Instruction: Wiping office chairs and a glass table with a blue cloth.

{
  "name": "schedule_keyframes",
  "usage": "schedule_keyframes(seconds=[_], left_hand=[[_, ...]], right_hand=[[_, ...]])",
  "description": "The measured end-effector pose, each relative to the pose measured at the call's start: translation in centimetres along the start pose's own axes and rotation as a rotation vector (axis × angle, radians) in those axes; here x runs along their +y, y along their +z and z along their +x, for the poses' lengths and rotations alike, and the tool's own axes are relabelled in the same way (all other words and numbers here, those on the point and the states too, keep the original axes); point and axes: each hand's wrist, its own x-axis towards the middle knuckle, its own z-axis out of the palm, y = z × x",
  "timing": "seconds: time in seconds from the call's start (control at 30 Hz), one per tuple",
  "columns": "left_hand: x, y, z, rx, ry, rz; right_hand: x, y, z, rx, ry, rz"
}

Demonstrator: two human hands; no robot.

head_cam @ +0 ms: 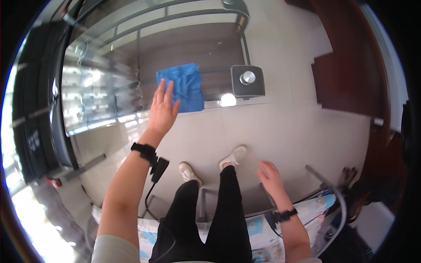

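Observation:
A square blue cloth (187, 88) lies spread and slightly wrinkled on a glass tabletop (95, 113). My left hand (163, 107) rests flat over the cloth's left edge, its thumb apart from the other fingers and no grip on the fabric visible. Lower right, my right hand (271, 177) hangs above the floor beside my right leg. It is blurred by motion, holds nothing visible, and its fingers look loosely apart. Each wrist wears a black band with a small device, from which a cable runs.
At the table's right corner stands a grey block with a round silver knob (247, 78). Grey metal rails (138, 52) and a brown panel show beneath the glass. Dark red wooden furniture (348, 82) is on the right. A patterned cloth-covered seat (263, 227) is behind my legs.

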Motion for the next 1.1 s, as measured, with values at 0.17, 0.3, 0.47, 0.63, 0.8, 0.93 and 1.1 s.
schedule_keyframes(seconds=[0.17,0.3,0.47,0.63,0.8,0.93,1.1], left_hand=[[1.3,7.1,2.1,-0.033,-0.166,0.393],[10.0,11.8,4.9,-0.142,0.115,0.362],[21.7,16.9,12.0,-0.159,0.261,0.315],[24.9,18.4,16.6,-0.197,0.342,0.327],[21.2,16.3,12.2,-0.256,0.475,0.262],[18.7,14.6,10.4,-0.34,0.53,0.319],[20.0,17.4,22.5,-0.179,0.504,0.348]], right_hand=[[7.0,0.2,-14.7,0.072,0.495,0.272],[7.0,4.6,-22.6,0.083,0.609,0.425],[4.0,6.8,-21.5,-0.012,0.601,0.638],[5.6,4.5,-18.7,0.077,0.609,0.737],[7.3,2.2,-16.0,0.217,0.71,0.715],[6.2,2.3,-13.8,0.262,0.763,0.795],[2.7,4.8,-11.9,0.281,0.86,0.841]])
